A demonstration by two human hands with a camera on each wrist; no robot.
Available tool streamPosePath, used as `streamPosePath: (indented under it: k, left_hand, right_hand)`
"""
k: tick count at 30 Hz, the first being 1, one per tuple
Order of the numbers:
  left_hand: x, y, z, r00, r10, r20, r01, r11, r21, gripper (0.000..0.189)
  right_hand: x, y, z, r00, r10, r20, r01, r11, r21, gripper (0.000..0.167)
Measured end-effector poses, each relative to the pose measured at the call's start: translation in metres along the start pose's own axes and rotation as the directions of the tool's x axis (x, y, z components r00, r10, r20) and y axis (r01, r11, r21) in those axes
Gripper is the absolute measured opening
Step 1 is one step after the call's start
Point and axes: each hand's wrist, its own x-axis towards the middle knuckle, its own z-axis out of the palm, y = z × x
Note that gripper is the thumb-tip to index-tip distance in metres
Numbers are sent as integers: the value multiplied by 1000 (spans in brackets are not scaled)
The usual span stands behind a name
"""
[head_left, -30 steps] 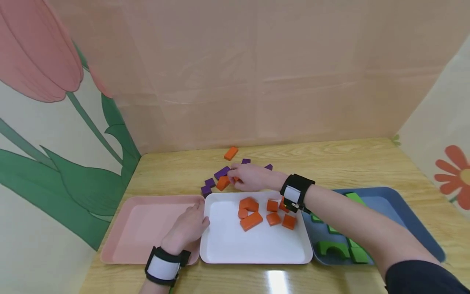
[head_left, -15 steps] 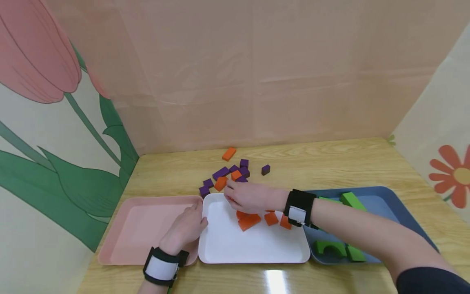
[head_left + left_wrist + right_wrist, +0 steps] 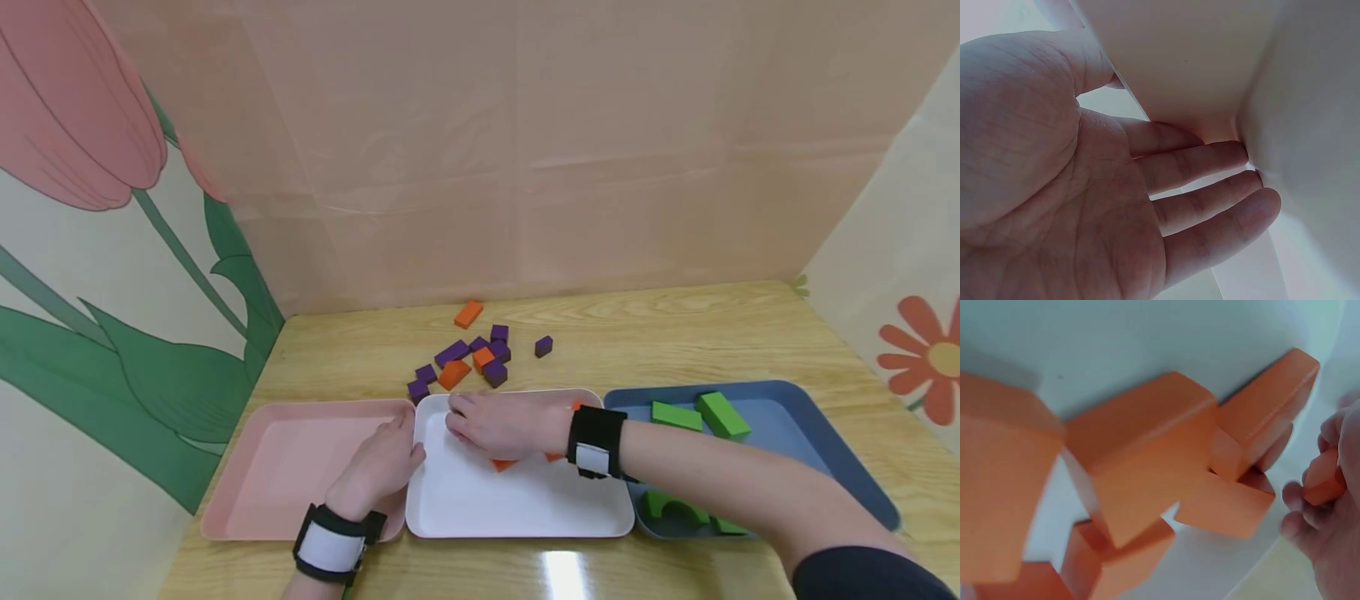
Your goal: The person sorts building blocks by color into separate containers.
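My right hand point(image 3: 498, 423) is over the left part of the white tray point(image 3: 517, 508). Its curled fingers hold a small orange block point(image 3: 1322, 478), seen in the right wrist view. Beneath and beside it, several orange blocks point(image 3: 1141, 450) lie in the tray, mostly hidden from the head view by the hand. The left hand point(image 3: 378, 462) lies at the right side of the pink tray point(image 3: 262, 408), its thumb reaching over the edge shared with the white tray. In the left wrist view its straight fingers point(image 3: 1197, 169) extend along a pale tray wall, holding no block.
Behind the white tray, purple blocks point(image 3: 452, 353) and a few orange blocks point(image 3: 454, 373) lie on the wooden table point(image 3: 675, 333). Another orange block point(image 3: 468, 314) lies near the back wall. To the right, a blue tray point(image 3: 787, 417) contains several green blocks point(image 3: 722, 415).
My right hand has come from the blocks on the table back toward me, over the white tray, with an orange block in its fingers. The left hand has hardly moved.
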Motion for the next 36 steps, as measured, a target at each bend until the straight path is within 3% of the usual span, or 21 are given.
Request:
streamPosePath:
  k: [7,13,22,27,31,36]
  left_hand:
    - [1,0,1,1000,0,0,0,1000,7,65]
    - [2,1,1,1000,-23,8,23,1000,11,66]
    - [1,3,0,999,-35,17,35,999,2,66]
    - [1,3,-1,999,-43,23,43,999,-3,66]
    - [1,3,-1,999,-47,25,47,999,-2,66]
    - [1,2,-1,998,-50,29,50,999,-9,67]
  right_hand:
    - [-5,6,3,994,93,-49,-82,978,194,67]
    - [-10,18,7,983,160,-85,-131,952,278,78]
    - [-9,36,8,971,229,-67,-200,934,297,85]
    - [-3,47,8,962,273,-31,-246,907,342,86]
    - [6,54,8,955,295,-24,-264,886,380,83]
    - [22,62,4,961,274,-26,-242,887,392,73]
